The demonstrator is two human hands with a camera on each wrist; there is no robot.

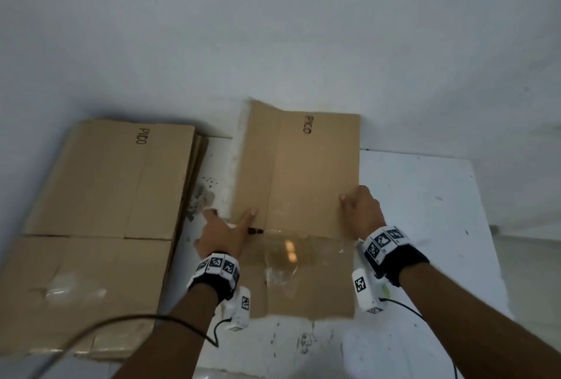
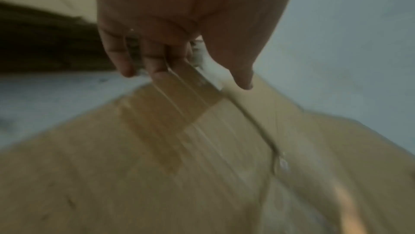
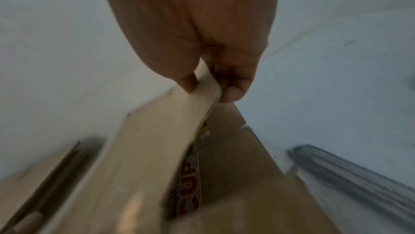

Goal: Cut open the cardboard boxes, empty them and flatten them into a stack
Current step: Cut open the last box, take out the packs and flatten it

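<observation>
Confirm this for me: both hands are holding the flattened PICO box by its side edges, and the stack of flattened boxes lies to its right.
One thing is wrong: the stack of flattened boxes lies to the left of the held box, not the right, as the head view shows. The rest stands: the left hand and right hand hold it at its side edges.
</observation>
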